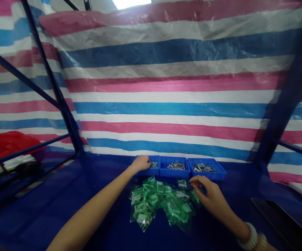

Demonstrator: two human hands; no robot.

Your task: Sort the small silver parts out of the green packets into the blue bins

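Observation:
My left hand (pixel 141 163) reaches into the left blue bin (pixel 155 171), which holds small greyish parts. Its fingers are curled together, and whatever is between them is hidden. My right hand (pixel 207 190) hovers in front of the right blue bin (pixel 209 175), thumb and fingers apart. Beside its fingertips lies a small clear bag (pixel 182 183) with pale parts inside. Between my arms spreads a heap of small green-tinted plastic bags (pixel 164 200) containing white and metal pieces.
A middle blue bin (pixel 174 173) holds shiny metal parts; longer metal pieces (pixel 204 168) fill the right one. A dark flat panel (pixel 284 221) lies at right on the blue table (pixel 101 177). Blue posts (pixel 276 122) and striped sheeting (pixel 172 83) enclose the back. Red material (pixel 8 144) sits left.

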